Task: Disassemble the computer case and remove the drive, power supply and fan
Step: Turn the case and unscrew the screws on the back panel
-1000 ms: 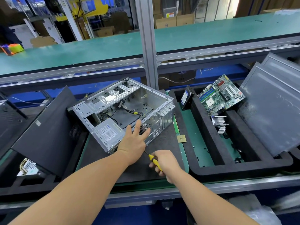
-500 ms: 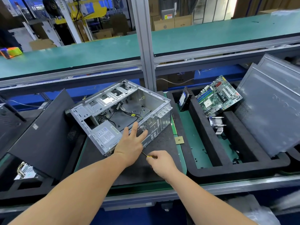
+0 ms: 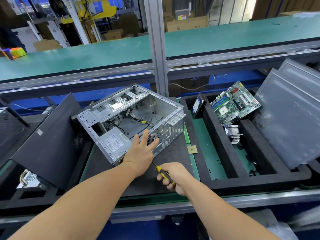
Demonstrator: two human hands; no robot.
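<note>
An open silver computer case (image 3: 169, 116) lies on its side on a black mat (image 3: 173, 149). Its grey power supply (image 3: 115, 142) sits in the near left corner, and loose cables (image 3: 138, 121) run across its floor. My left hand (image 3: 141, 153) rests flat with spread fingers on the case's near rear panel, over the round fan grille (image 3: 152, 136). My right hand (image 3: 173, 175) grips a yellow-and-black screwdriver (image 3: 162, 173) whose tip points up-left under my left wrist. A hard drive (image 3: 197, 106) stands on edge in the black foam tray at right.
The foam tray (image 3: 225, 170) on the right also holds a green motherboard (image 3: 233, 103), a finned heatsink (image 3: 232, 133) and grey side panels (image 3: 289, 118). A small CPU chip (image 3: 192, 149) lies on the mat. A black panel (image 3: 46, 146) leans at left. A metal post (image 3: 157, 49) rises behind the case.
My right hand has drawn the screwdriver back toward me, so more of its yellow handle shows. My left hand stays on the case's rear panel.
</note>
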